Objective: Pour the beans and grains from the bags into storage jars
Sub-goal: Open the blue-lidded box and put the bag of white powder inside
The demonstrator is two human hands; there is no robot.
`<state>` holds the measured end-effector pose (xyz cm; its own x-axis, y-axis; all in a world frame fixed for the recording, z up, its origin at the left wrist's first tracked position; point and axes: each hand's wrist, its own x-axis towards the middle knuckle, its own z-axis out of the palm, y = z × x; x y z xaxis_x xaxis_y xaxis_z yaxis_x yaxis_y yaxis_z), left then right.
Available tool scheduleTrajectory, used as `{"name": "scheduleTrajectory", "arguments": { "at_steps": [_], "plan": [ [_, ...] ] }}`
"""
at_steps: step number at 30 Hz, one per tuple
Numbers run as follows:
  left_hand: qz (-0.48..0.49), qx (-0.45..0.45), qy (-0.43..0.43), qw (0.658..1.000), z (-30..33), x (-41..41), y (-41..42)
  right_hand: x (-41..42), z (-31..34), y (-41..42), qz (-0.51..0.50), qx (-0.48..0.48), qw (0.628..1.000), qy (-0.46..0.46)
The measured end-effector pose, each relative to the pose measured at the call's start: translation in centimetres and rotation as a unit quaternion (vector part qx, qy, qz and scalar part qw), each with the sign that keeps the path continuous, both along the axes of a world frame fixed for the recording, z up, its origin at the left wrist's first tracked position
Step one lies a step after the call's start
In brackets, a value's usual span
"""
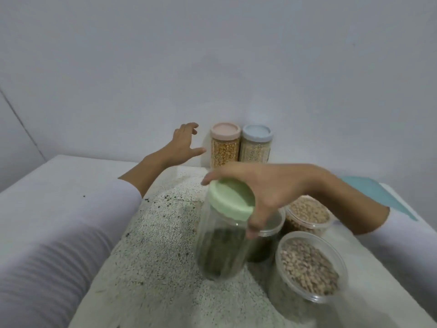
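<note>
My right hand (pixel 264 190) grips the pale green lid of a clear jar (pixel 222 247) holding dark green beans, fingers and thumb curled round the lid's rim. The jar tilts slightly and stands on the speckled mat. My left hand (pixel 184 143) reaches out with spread fingers, apart from and just left of a pink-lidded jar (pixel 224 145) of yellow grain at the wall. Beside that stands a blue-lidded jar (pixel 256 145) of pale grain. Three lidless jars stand at the right: one with light brown beans (pixel 309 263), one with tan peas (pixel 309 214), one dark (pixel 267 237) partly hidden behind my right hand.
A speckled mat (pixel 153 256) covers the white table (pixel 59 185), with a few dark beans scattered on it. A teal sheet (pixel 376 192) lies at the right edge. The wall rises just behind the two lidded jars.
</note>
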<state>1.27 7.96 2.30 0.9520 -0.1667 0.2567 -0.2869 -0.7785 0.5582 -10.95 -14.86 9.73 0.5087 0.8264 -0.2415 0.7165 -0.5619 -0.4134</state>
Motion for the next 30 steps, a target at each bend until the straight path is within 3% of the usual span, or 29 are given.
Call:
{"name": "scheduleTrajectory", "arguments": {
  "at_steps": [4, 8, 18, 24, 30],
  "plan": [
    [-0.022, -0.045, 0.025, 0.998, 0.7, -0.2, -0.3, 3.4, 3.4, -3.6, -0.155, 0.168, 0.973, 0.035],
    [-0.063, -0.053, 0.077, 0.994, 0.6, -0.7, -1.7, 6.9, 5.4, -6.2, -0.282, 0.250, 0.925, -0.049],
    [-0.155, 0.006, 0.220, 0.963, -0.8, -0.5, -4.6, 16.1, 0.8, -9.6, -0.426, 0.099, 0.894, -0.097],
    [-0.219, 0.034, 0.279, 0.934, -2.3, -1.1, -6.2, 19.6, -4.3, -10.7, -0.503, 0.074, 0.854, -0.115],
    [-0.319, 0.032, 0.383, 0.867, -3.3, -3.0, -7.8, 20.4, -6.9, -10.5, -0.536, 0.136, 0.820, -0.148]
  ]
}}
